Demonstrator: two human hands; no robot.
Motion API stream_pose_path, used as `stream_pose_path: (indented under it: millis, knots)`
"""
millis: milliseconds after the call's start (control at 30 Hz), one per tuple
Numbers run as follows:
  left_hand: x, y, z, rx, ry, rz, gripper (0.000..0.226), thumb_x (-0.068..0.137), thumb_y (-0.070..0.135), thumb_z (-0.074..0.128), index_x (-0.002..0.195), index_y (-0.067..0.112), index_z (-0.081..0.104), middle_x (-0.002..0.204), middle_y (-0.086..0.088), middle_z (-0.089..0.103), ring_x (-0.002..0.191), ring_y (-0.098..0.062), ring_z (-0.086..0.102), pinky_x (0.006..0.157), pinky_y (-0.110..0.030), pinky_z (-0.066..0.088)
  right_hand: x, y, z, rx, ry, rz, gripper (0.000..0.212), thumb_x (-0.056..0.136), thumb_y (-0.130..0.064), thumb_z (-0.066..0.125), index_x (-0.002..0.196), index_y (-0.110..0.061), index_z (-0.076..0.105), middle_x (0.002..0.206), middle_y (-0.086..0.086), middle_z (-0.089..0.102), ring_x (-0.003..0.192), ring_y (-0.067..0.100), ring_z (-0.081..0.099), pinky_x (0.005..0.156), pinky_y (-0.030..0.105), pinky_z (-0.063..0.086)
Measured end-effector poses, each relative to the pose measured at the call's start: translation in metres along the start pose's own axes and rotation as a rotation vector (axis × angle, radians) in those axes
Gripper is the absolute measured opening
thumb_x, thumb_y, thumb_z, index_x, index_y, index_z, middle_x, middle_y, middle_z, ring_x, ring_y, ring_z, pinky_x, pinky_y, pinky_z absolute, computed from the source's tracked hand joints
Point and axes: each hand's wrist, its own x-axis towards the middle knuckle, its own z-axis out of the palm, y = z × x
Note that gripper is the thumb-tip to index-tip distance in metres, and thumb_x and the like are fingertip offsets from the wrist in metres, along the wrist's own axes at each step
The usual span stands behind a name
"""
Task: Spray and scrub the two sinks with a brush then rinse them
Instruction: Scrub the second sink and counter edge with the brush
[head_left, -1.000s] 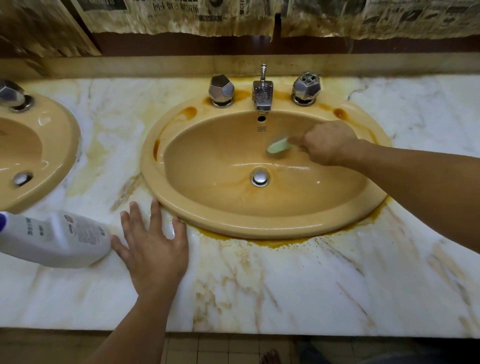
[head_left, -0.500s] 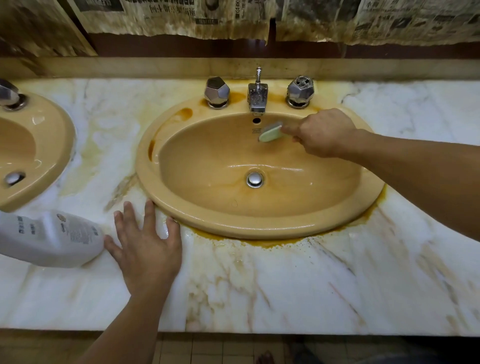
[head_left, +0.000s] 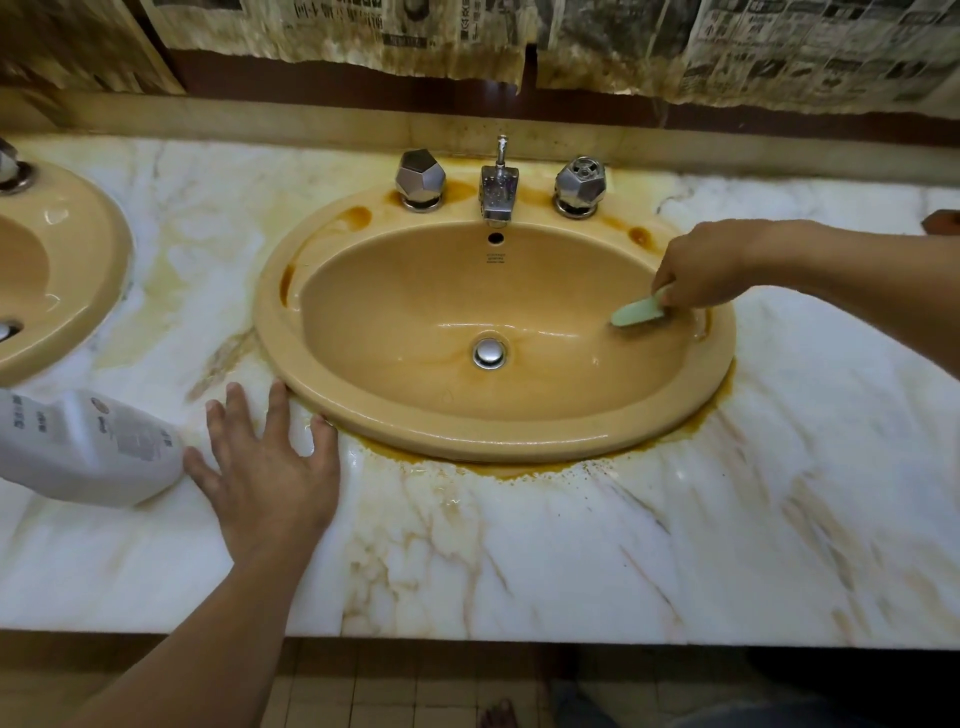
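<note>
A tan oval sink (head_left: 415, 421) is set in the marble counter, with a chrome drain (head_left: 489, 353) at its bottom. My right hand (head_left: 704, 270) grips a pale green brush (head_left: 636, 313) whose head presses against the basin's right inner wall. My left hand (head_left: 267, 475) lies flat with spread fingers on the counter, its fingertips touching the sink's front-left rim. A second tan sink (head_left: 98, 244) shows partly at the left edge. A white spray bottle (head_left: 88, 447) lies on its side just left of my left hand.
A chrome faucet (head_left: 500, 195) with two faceted knobs (head_left: 420, 179) (head_left: 580, 186) stands behind the basin. The stained marble counter (head_left: 597, 545) stretches right and forward to its front edge. Old newspaper (head_left: 779, 47) hangs on the wall behind.
My right hand swept the brush from the back wall under the faucet over to the basin's right wall. My left hand stayed flat on the counter.
</note>
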Motion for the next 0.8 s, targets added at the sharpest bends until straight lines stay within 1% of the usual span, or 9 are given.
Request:
stream_pose_path:
  millis: [67,133,233,367,433,500,567,700,800]
  knots:
    - [0.0,0.0,0.0,-0.003,-0.002,-0.005,0.061,0.103,0.053,0.04,0.158,0.027,0.035,0.169,-0.009,0.016,0.157,-0.027,0.005,0.124,-0.061,0.003,-0.001,0.002,0.001,0.146,-0.116,0.058,0.033,0.096,-0.04,0.06,0.113,-0.016,0.074,0.085,0.001,0.069,0.062,0.016,0.052,0.055,0.029,0.048]
    - [0.0,0.0,-0.001,-0.011,0.001,-0.002,0.061,0.102,0.053,0.04,0.158,0.027,0.036,0.169,-0.009,0.016,0.157,-0.026,0.005,0.124,-0.06,0.002,-0.007,0.002,0.0,0.243,-0.202,0.105,0.033,0.094,-0.035,0.064,0.112,-0.009,0.074,0.07,0.002,0.058,0.047,0.017,0.038,0.043,0.023,0.031]
    - [0.0,-0.001,0.001,-0.015,0.01,0.006,0.063,0.101,0.055,0.037,0.157,0.026,0.037,0.168,-0.01,0.018,0.157,-0.027,0.007,0.123,-0.061,0.003,-0.01,0.008,-0.001,0.225,-0.05,0.122,0.034,0.095,-0.036,0.06,0.115,-0.012,0.072,0.081,0.001,0.066,0.05,0.019,0.05,0.042,0.021,0.034]
    - [0.001,-0.002,0.002,-0.005,0.019,0.009,0.061,0.101,0.052,0.041,0.156,0.025,0.039,0.167,-0.011,0.02,0.156,-0.029,0.009,0.123,-0.063,0.007,-0.015,0.009,-0.002,0.359,-0.254,0.143,0.026,0.094,-0.032,0.065,0.101,-0.008,0.071,0.059,0.002,0.043,0.043,0.018,0.025,0.045,0.021,0.023]
    - [0.0,-0.002,0.002,-0.009,0.025,0.014,0.062,0.101,0.053,0.039,0.156,0.024,0.039,0.167,-0.011,0.02,0.156,-0.029,0.009,0.122,-0.064,0.008,-0.015,0.01,0.001,0.325,-0.147,0.138,0.033,0.095,-0.03,0.061,0.111,-0.004,0.072,0.06,0.004,0.045,0.041,0.018,0.026,0.044,0.022,0.024]
    - [0.0,-0.003,0.003,-0.009,0.033,0.027,0.064,0.1,0.054,0.037,0.155,0.023,0.039,0.166,-0.012,0.022,0.156,-0.03,0.011,0.121,-0.065,0.009,-0.017,0.009,0.003,0.367,-0.178,0.124,0.035,0.096,-0.03,0.061,0.121,-0.007,0.071,0.059,0.003,0.045,0.041,0.017,0.026,0.043,0.021,0.025]
    - [0.0,-0.004,0.004,-0.008,0.034,0.029,0.064,0.1,0.054,0.037,0.155,0.023,0.04,0.166,-0.012,0.022,0.156,-0.031,0.011,0.121,-0.066,0.01,-0.018,0.005,0.007,0.426,-0.294,0.111,0.037,0.095,-0.032,0.063,0.122,-0.006,0.07,0.06,0.003,0.044,0.043,0.017,0.026,0.044,0.021,0.024]
    - [0.001,-0.003,0.004,0.0,0.031,0.027,0.063,0.101,0.055,0.036,0.156,0.024,0.039,0.166,-0.011,0.022,0.156,-0.031,0.011,0.121,-0.065,0.01,-0.018,0.007,0.013,0.388,-0.167,0.081,0.037,0.096,-0.032,0.06,0.123,-0.009,0.07,0.072,0.006,0.053,0.048,0.019,0.032,0.042,0.021,0.027]
    - [0.001,-0.004,0.004,0.003,0.022,0.019,0.062,0.102,0.054,0.038,0.156,0.025,0.037,0.167,-0.011,0.02,0.156,-0.03,0.009,0.122,-0.065,0.01,-0.023,0.005,0.014,0.459,-0.282,0.009,0.026,0.099,-0.035,0.061,0.118,-0.023,0.075,0.066,0.003,0.048,0.042,0.015,0.028,0.042,0.021,0.025]
